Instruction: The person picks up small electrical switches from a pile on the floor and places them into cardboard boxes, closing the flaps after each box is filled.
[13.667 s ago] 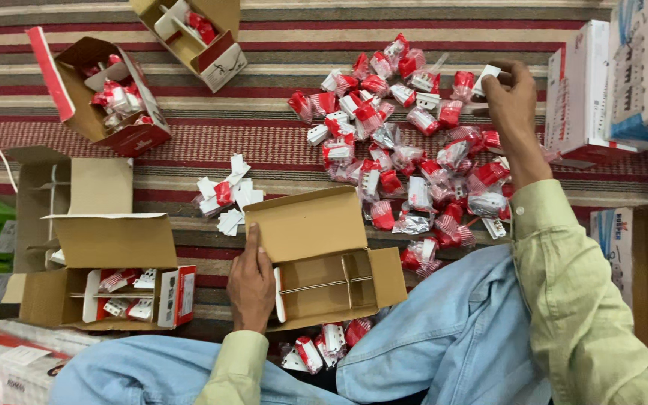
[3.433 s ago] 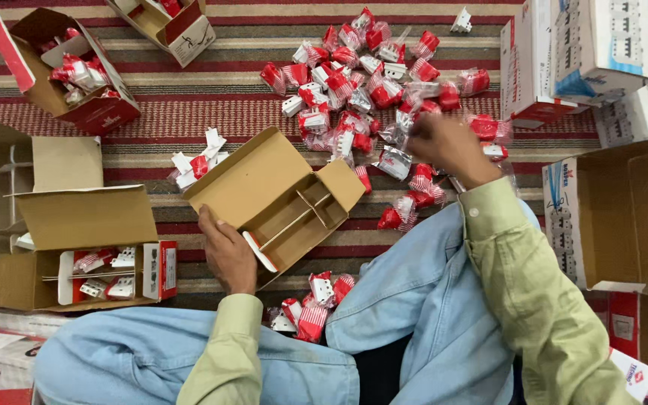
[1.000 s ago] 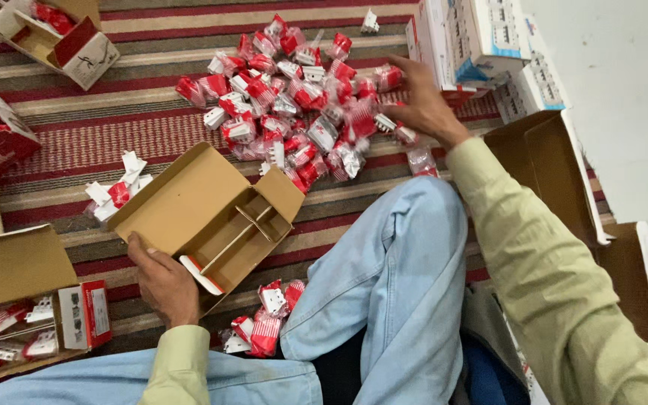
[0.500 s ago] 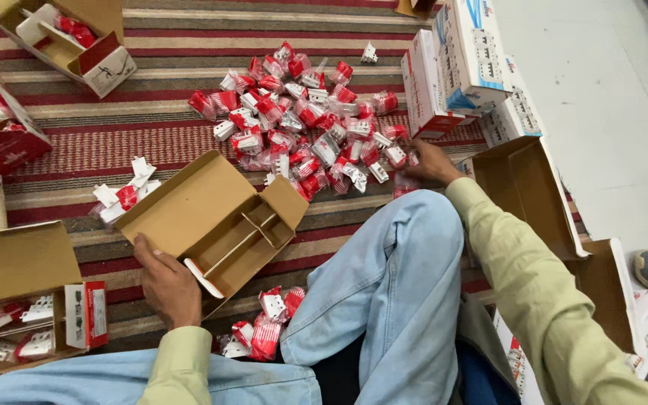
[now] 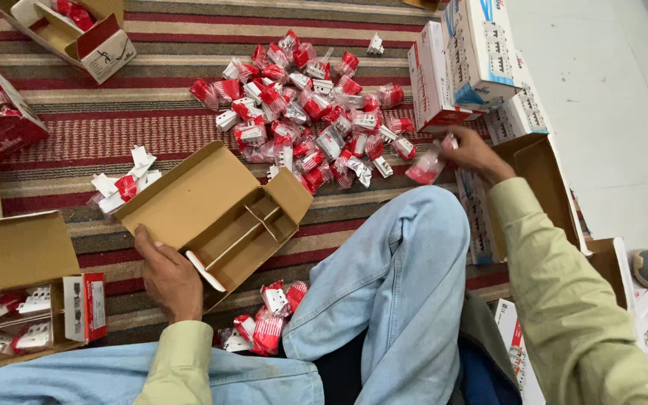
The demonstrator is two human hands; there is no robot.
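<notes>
i see the open cardboard box (image 5: 223,214) lying tilted on the striped rug (image 5: 114,127), a little left of the view's centre, its flap thrown back toward 10 o'clock and thin card dividers showing inside. my left hand (image 5: 165,274) grips its near edge at 7 o'clock of the box, fingers curled over the rim. my right hand (image 5: 468,150) sits out at 3 o'clock from the box, just beyond the raised knee (image 5: 421,225), fingertips pinching a small red-and-clear packet (image 5: 425,169). at 12 to 1 o'clock from the box spreads the heap of red and white packets (image 5: 309,112), its nearest pieces almost touching the box corner. a small cluster of white parts (image 5: 123,184) lies at 9 o'clock, just beside the flap. a few more packets (image 5: 264,322) rest at 5 o'clock, against the leg. stacked white and red cartons (image 5: 466,60) stand at 2 o'clock, behind the right hand. at far left, a filled box (image 5: 24,315) lies open.
</notes>
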